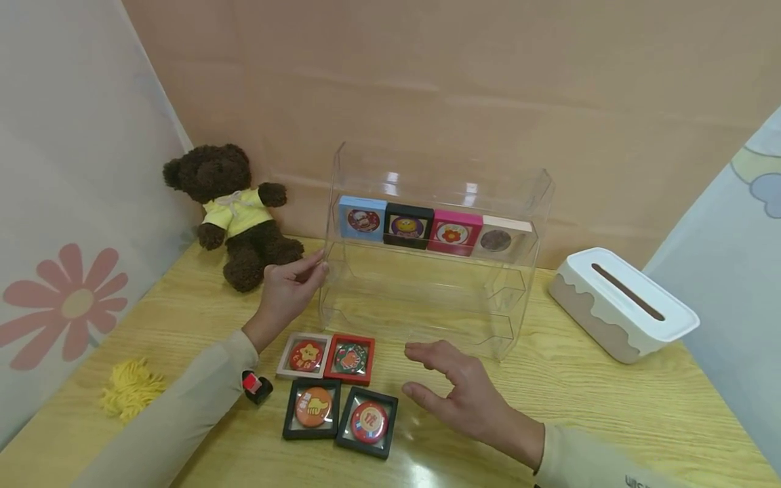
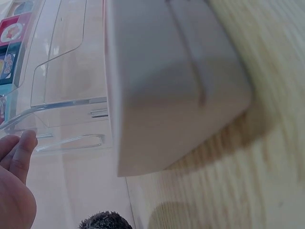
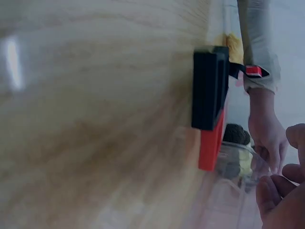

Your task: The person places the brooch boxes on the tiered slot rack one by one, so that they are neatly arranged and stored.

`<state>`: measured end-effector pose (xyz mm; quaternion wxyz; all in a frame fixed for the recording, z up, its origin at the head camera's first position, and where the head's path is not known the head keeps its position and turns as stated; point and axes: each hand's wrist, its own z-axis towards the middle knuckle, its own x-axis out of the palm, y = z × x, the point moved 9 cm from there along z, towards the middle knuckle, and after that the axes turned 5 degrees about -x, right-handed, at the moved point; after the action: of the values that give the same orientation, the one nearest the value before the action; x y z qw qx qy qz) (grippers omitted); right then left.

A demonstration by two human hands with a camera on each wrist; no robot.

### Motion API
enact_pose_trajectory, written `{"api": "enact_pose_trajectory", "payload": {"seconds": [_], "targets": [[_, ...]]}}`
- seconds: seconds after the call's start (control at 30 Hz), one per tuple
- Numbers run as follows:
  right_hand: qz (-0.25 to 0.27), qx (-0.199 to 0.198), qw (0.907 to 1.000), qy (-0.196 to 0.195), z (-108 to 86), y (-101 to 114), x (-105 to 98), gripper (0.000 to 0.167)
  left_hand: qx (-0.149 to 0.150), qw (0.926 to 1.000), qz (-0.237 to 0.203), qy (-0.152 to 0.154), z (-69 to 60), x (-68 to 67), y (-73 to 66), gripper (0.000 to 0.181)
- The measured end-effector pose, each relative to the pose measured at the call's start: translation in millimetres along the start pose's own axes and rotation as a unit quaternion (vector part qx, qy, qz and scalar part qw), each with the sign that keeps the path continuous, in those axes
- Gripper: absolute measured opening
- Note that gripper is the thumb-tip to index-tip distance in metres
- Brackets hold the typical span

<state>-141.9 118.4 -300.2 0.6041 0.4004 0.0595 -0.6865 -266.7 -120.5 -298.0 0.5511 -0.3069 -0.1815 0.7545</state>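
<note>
A clear tiered display rack stands on the table. Its upper tier holds a row of badge frames: a blue one, a black one, a pink one and a pale one. My left hand pinches the rack's left side panel between thumb and fingers. Over the table before the rack, my right hand holds nothing, its fingers loosely spread. Left of it lie a white frame, a red frame and two black frames, each with a round badge inside.
A brown teddy bear in a yellow shirt leans at the back left. The tissue box with a white lid sits right of the rack. Yellow yarn lies near the left edge, partly behind my left sleeve.
</note>
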Motion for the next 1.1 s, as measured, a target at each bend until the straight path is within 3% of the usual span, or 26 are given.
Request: {"api": "enact_pose_trajectory", "payload": {"seconds": [0.17,0.37,0.53,0.7,0.83,0.97,1.1], "targets": [[0.020,0.053,0.9956,0.074,-11.8,-5.5,27.5,0.049,0.001,1.0000,-0.003,0.001,0.8,-0.1,-1.0,0.027],[0.022,0.141,0.9753,0.168,-27.7,-15.5,53.9,0.067,0.002,1.0000,0.001,-0.002,1.2,0.2,-2.8,0.027],[-0.017,0.164,0.9608,0.223,-36.6,-18.2,66.4,0.079,-0.007,1.0000,0.001,-0.004,0.3,0.9,-0.7,0.028],[-0.050,0.153,0.9575,0.240,-38.3,-17.2,72.2,0.076,-0.005,0.9999,0.010,-0.005,-0.1,1.6,-3.2,0.028],[-0.057,0.154,0.9580,0.235,-37.7,-17.4,72.2,0.072,-0.004,0.9998,0.018,-0.002,2.5,1.3,-17.9,0.027],[-0.034,0.165,0.9598,0.224,-37.7,-19.1,70.8,0.069,-0.007,0.9998,0.020,0.003,4.9,0.2,-32.3,0.025],[0.010,0.171,0.9644,0.201,-38.0,-20.4,67.9,0.068,-0.006,0.9997,0.024,-0.001,3.9,0.2,-26.8,0.025]]}}
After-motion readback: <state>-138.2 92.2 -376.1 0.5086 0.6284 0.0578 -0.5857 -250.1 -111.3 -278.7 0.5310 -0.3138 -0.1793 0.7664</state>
